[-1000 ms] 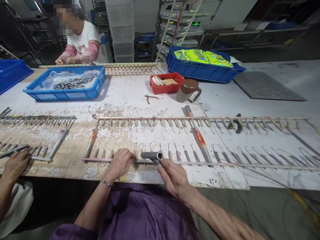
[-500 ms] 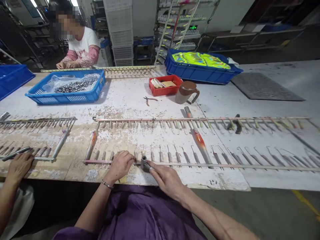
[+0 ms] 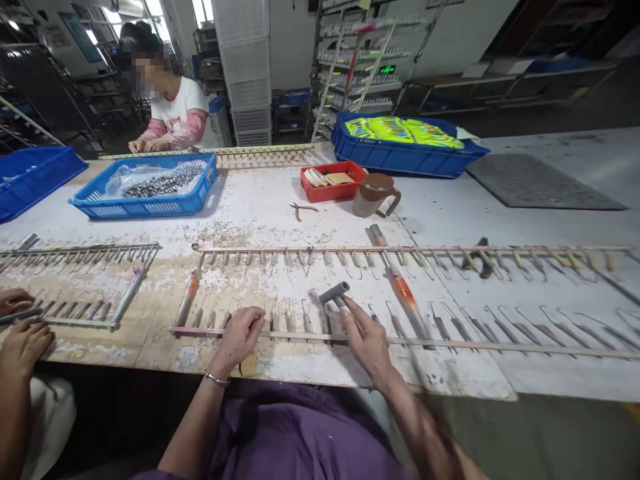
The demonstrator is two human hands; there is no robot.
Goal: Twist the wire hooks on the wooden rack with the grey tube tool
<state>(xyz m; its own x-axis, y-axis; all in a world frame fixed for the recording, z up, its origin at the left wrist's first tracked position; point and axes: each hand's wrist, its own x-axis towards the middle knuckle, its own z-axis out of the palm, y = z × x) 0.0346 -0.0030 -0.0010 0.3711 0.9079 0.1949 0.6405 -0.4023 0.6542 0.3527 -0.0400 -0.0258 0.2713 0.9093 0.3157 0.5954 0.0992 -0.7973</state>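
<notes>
Okay, far left: a second frame [image 3: 129, 295], with a co-worker's hand [image 3: 25, 350] at its near rail, so not yours. A strip of tabletop separates that from the left end bar [image 3: 189, 295] of your frame.

Your left hand [image 3: 243, 333] sits on the near rail [image 3: 303, 336], fingers curled in with thumb and fingertips close together. Can't tell if they pinch a hook or just press the rail. Your right hand [image 3: 367, 337] is wrapped around the hammer [image 3: 334, 292], head up-left of your fist, over the strip between the rails. Can't tell if the head touches anything.

Progress: looks mid-job to me. Hooks [image 3: 397, 325] line the near rail from left of your left hand to well right of your right — the far rail [image 3: 280, 251] carries a row too. Finished and unfinished look alike at this size, so I can't count what's left.

Room, left to right: the end bar is near your left hand, not touching. Table edge [image 3: 320, 383] runs just in front of the near rail, so little surface on your side. The hammer head has the gap between the two hook rows. Right of your fist, the orange-stained bar [image 3: 401, 288] crosses both rails; I'd call that your limit for a wide swing. Pliers [image 3: 299, 212] and mug [image 3: 371, 200] sit past the far rail — well apart from the hammer.
</notes>
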